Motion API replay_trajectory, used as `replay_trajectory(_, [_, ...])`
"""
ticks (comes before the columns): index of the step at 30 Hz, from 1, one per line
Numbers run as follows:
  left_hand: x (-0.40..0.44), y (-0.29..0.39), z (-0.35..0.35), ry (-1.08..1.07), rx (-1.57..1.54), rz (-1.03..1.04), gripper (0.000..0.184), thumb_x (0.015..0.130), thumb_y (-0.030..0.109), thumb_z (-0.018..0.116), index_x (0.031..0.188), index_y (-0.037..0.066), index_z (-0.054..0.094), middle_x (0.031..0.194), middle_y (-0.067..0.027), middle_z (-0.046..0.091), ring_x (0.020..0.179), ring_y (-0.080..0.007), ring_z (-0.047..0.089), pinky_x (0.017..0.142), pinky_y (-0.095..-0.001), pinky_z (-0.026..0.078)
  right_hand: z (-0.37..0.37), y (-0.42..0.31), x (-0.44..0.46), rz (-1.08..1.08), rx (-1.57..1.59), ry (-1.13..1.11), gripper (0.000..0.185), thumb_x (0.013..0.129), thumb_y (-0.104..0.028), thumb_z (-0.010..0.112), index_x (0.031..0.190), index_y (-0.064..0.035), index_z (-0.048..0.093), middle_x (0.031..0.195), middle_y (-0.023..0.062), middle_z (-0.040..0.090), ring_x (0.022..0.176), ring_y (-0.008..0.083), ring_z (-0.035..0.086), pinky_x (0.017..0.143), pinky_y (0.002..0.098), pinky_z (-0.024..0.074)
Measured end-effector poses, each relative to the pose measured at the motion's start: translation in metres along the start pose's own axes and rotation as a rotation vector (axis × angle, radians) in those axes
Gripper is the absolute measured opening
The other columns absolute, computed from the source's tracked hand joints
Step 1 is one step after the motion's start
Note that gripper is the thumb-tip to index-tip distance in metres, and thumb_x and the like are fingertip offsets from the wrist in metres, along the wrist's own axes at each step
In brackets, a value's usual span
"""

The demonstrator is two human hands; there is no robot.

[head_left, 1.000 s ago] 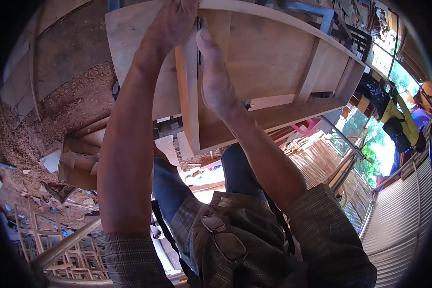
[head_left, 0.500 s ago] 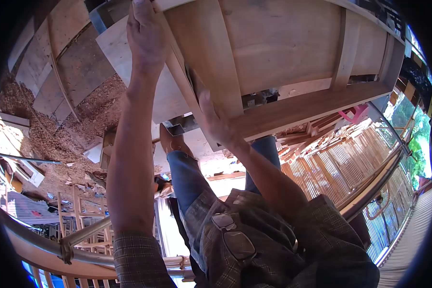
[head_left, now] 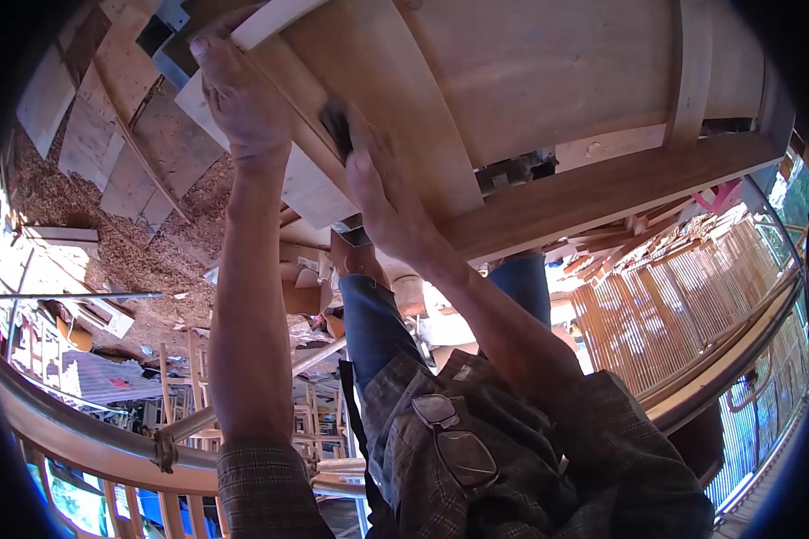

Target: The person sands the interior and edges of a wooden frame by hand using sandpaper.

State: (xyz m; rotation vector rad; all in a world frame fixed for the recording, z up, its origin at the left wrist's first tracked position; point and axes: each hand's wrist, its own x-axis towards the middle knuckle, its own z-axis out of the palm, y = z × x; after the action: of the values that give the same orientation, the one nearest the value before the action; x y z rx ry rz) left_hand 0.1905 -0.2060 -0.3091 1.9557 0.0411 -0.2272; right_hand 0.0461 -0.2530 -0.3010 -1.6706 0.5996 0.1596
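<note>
Wood frame (head_left: 593, 198) sits right in front of the person, just past the knees of the blue jeans (head_left: 373, 319). It is made of long boards with cross boards (head_left: 688, 81) between them, and a big flat sheet (head_left: 548, 67) lies against it. The boards look joined up to me, so much of the building seems done. Gaps show between the sheet and the long board. I can't tell what is left to do.

The left hand (head_left: 247, 112) is at the frame's left end, with its fingers curled on the edge. The right hand (head_left: 391, 202) is by the inside of that end. A small black thing (head_left: 336, 126) is at its fingers, but I can't tell if they grip it. Wood chips (head_left: 54, 193) lie on the ground, left of the frame.
</note>
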Motion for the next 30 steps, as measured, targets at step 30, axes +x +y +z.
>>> replay_trajectory(30, [0.004, -0.023, -0.009, -0.066, -0.099, -0.060, 0.053, 0.095, 0.047, 0.030, 0.123, 0.004, 0.043, 0.111, -0.0112, 0.049, 0.100, -0.0211, 0.049, 0.092, -0.0341, 0.038, 0.008, -0.020, 0.064, -0.364, 0.000, -0.014, 0.057, 0.089, -0.038, 0.049, 0.132, -0.0020, 0.040, 0.135, 0.0205, 0.039, 0.125, 0.0371, 0.036, 0.101, 0.0440, 0.0301])
